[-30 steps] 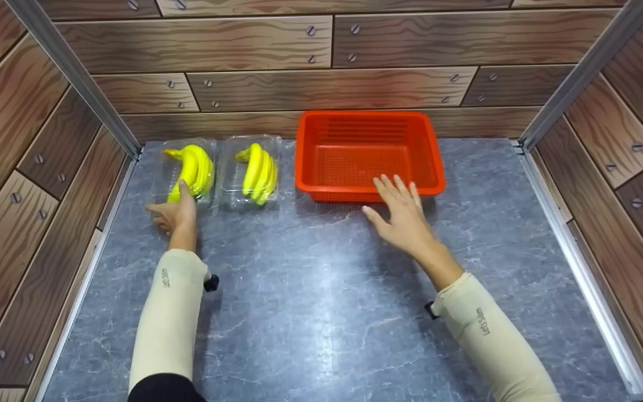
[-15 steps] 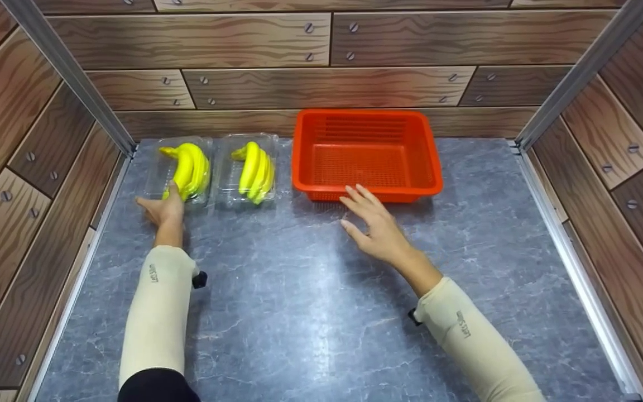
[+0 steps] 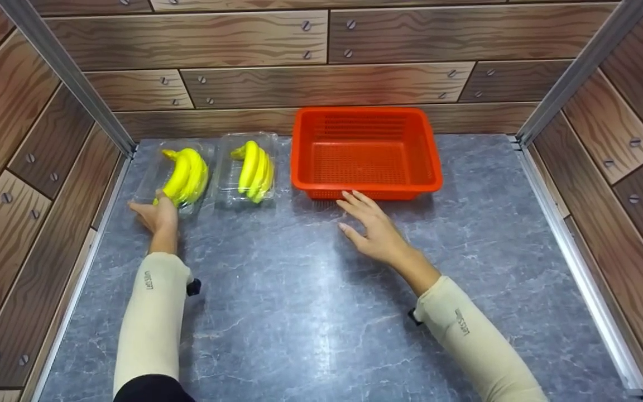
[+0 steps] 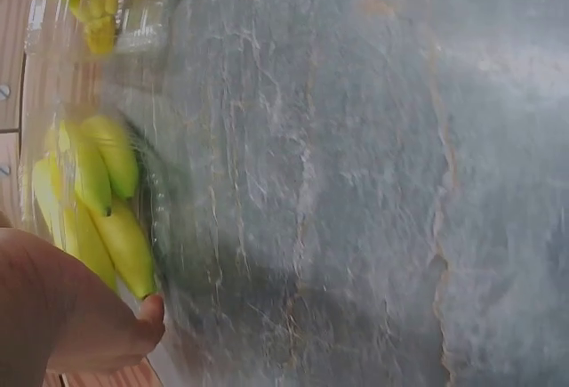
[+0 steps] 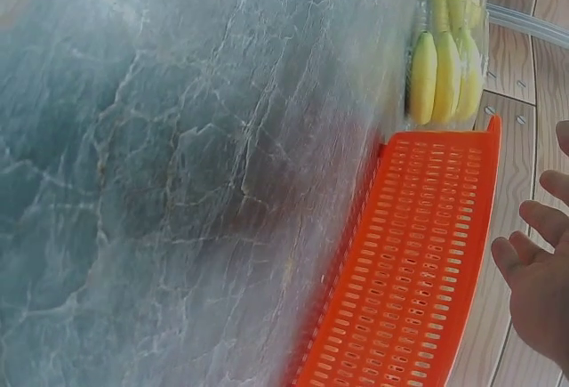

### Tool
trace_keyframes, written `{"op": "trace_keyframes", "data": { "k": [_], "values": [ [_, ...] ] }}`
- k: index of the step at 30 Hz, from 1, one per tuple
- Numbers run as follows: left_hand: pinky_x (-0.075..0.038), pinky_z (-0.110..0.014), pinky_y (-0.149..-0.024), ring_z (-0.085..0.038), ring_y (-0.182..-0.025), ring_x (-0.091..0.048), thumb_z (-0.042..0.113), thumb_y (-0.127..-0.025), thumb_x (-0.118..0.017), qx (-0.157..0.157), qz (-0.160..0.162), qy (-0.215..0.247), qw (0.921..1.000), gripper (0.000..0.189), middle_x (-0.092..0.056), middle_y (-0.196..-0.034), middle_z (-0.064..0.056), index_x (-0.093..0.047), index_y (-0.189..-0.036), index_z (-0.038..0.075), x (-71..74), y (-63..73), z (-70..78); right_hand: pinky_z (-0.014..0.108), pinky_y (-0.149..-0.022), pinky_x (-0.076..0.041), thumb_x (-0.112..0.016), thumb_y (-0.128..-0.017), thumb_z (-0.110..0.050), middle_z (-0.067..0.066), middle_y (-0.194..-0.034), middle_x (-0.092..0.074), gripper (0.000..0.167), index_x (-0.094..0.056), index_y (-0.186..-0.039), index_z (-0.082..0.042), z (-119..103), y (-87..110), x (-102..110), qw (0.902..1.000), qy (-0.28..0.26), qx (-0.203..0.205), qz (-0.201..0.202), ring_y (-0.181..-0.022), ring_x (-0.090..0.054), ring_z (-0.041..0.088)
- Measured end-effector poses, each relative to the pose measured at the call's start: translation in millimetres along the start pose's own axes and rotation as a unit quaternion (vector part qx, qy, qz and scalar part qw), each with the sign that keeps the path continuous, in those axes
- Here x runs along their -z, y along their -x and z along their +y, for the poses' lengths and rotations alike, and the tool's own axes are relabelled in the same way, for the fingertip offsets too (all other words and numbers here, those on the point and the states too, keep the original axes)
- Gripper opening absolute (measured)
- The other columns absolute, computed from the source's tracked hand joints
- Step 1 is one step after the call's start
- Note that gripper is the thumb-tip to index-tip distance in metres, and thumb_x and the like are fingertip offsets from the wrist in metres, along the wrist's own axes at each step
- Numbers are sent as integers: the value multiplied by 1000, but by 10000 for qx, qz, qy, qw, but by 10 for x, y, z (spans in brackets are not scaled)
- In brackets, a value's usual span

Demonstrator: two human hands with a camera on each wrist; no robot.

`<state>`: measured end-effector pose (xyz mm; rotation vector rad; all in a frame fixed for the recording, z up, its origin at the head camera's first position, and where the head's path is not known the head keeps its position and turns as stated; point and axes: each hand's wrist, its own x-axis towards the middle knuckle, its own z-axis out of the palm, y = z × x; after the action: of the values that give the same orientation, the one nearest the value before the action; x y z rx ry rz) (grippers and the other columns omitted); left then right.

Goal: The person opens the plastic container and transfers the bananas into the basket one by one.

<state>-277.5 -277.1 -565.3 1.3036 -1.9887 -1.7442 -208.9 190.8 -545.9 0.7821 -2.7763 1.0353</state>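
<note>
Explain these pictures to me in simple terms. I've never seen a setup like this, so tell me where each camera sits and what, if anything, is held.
There is no machine: a person works with two bare hands. The wide picture comes from a camera worn on the head, looking forward and down; the two smaller ones come from cameras on the wrists.

On the grey marbled surface stand a left clear box and a right clear box, each containing yellow bananas, and then a red basket.

The left hand is at the near end of the left clear box; its fingers are partly hidden, so I can't tell how firmly it grips. The right hand is open by the basket's front rim, holding nothing.
</note>
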Motion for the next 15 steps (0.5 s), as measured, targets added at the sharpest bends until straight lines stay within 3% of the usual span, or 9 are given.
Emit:
{"op": "trace_keyframes", "data": {
  "k": [4, 8, 15],
  "values": [
    [-6, -27, -139, -20, -170, -5, 42, -112, -38, -187, 184, 185, 9995, 81, 3, -183, -4, 13, -172, 21, 63, -51, -43, 60, -133, -30, -68, -105, -29, 13, -169, -46, 56, -55, -157, -13, 8, 13, -3, 10000, -36, -58, -35, -162, -35, 38],
    [-7, -25, -138, -21, -169, -11, 37, -114, -36, -311, 320, 222, 9988, 74, -6, -183, -7, 4, -173, 17, 147, -112, -72, 60, -133, -29, -68, -105, -28, 15, -168, -46, 55, -56, -156, -13, 17, 27, -18, 10000, -37, -42, -59, -161, -35, 40],
    [-6, -24, -138, -18, -170, -8, 33, -115, -29, -334, 25, -45, 9994, 67, -6, -183, -3, -3, -174, 16, 352, -226, -71, 63, -132, -29, -67, -105, -28, 15, -168, -47, 55, -55, -157, -12, 5, 38, -151, 9998, -75, -104, -171, -159, -39, 43]
  ]
}}
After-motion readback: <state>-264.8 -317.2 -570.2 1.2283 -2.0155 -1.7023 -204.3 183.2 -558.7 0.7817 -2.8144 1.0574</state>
